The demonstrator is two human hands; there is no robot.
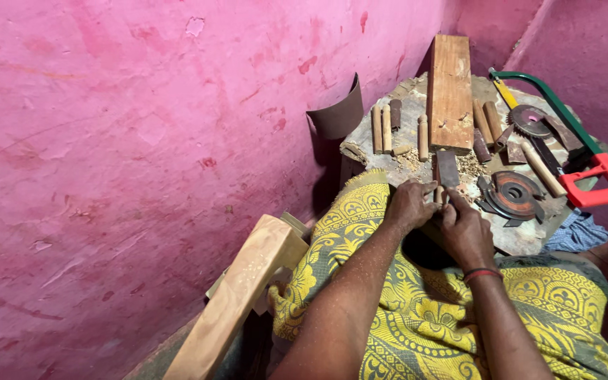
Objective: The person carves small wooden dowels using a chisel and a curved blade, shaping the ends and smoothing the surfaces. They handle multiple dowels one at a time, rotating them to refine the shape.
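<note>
Pink walls close in around a low wooden block strewn with dowels, a plank, saw discs and a hacksaw. Both hands meet at its near edge: the left hand and right hand are clamped together on a flat chisel, its blade pointing away amid shavings.

Rough wooden slab, rusty metal discs, smooth plank.
</note>
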